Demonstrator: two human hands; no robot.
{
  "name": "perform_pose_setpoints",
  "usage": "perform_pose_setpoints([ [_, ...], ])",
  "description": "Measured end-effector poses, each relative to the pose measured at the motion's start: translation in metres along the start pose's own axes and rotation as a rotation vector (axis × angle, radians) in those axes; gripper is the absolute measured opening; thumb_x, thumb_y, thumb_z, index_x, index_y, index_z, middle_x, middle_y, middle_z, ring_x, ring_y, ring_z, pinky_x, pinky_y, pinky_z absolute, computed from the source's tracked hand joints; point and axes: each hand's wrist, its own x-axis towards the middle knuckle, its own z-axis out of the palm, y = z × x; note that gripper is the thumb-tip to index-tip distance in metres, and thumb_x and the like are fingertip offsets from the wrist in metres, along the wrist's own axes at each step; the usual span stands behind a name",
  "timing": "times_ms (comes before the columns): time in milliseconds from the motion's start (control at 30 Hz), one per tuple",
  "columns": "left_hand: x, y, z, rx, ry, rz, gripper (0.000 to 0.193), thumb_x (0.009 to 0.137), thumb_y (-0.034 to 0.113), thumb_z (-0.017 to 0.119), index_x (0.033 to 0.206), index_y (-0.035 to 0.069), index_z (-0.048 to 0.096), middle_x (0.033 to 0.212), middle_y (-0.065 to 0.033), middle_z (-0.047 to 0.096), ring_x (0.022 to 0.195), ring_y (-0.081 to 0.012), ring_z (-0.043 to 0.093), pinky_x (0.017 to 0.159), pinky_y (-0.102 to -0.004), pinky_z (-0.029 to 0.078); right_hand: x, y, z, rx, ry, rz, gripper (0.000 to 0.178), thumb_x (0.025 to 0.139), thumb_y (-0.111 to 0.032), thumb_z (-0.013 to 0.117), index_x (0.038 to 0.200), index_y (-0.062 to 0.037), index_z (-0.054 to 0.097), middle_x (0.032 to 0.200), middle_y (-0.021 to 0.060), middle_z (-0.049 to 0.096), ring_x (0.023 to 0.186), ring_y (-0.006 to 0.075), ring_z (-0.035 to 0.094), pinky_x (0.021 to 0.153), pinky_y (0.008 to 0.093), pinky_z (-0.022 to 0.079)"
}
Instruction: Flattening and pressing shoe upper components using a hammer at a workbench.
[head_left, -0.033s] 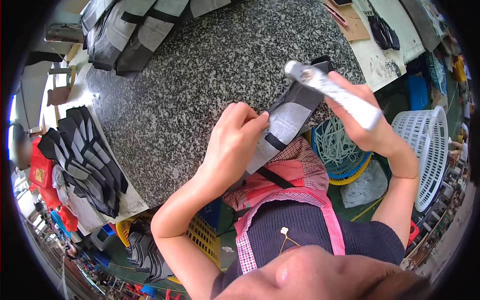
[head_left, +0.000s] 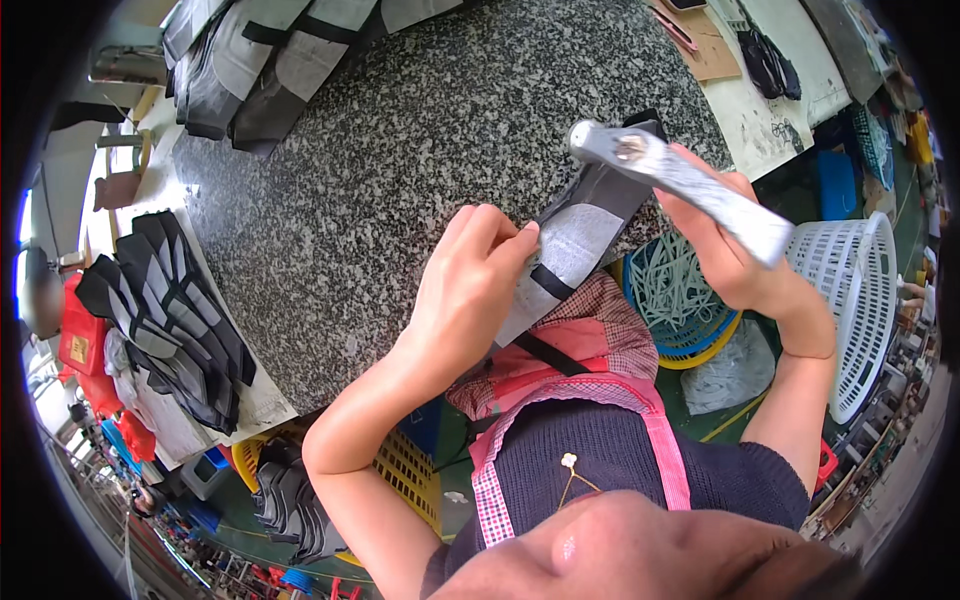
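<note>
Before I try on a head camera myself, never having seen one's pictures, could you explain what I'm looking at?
There is no machine here, only two bare hands. The view comes from a wide camera on the wearer's head, looking down, so straight edges bend near the rim. The right hand holds a hammer, slightly blurred, over one end of a grey-and-black piece. The left hand has its fingertips at that piece's edge; whether they pinch or press is hard to tell. The piece lies along the near side of a speckled table, with similar pieces heaped at the far left.
</note>
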Motion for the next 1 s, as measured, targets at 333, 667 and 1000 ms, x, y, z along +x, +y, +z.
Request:
perform_pose_setpoints([
  [333, -0.002, 0.002, 0.000, 0.200, -0.097, 0.133, 0.035, 0.076, 0.000, 0.064, 0.110, -0.009, 0.065, 0.090, -0.0123, 0.051, 0.083, -0.0262, 0.053, 0.071, -0.0342, 0.051, -0.001, -0.004, 0.012, 0.109, 0.043, 0.002, 0.022, 0.094, 0.000, 0.058, 0.116, 0.0044, 0.055, 0.068, 0.0169, 0.057, 0.062, 0.0347, 0.066, 0.055, 0.0331, 0.047],
  [667, -0.008, -0.002, 0.004, 0.142, 0.005, 0.067, 0.017, 0.079, 0.004, 0.068, 0.095, -0.002, 0.067, 0.089, -0.0116, 0.058, 0.085, -0.0277, 0.060, 0.070, -0.0371, 0.053, -0.002, -0.009, 0.031, 0.100, -0.153, 0.166, 0.018, 0.093, -0.009, 0.053, 0.108, 0.0004, 0.055, 0.072, 0.0257, 0.061, 0.070, 0.0477, 0.061, 0.059, 0.0506, 0.048],
  [1000, -0.031, 0.006, -0.005, 0.198, 0.037, 0.017, 0.017, 0.080, 0.007, 0.075, 0.094, -0.001, 0.069, 0.085, -0.0094, 0.061, 0.080, -0.0277, 0.060, 0.069, -0.0380, 0.050, 0.011, -0.019, 0.024, 0.051, -0.150, 0.003, 0.024, 0.085, -0.006, 0.054, 0.108, 0.0003, 0.057, 0.079, 0.0237, 0.063, 0.076, 0.0458, 0.063, 0.061, 0.0475, 0.050],
])
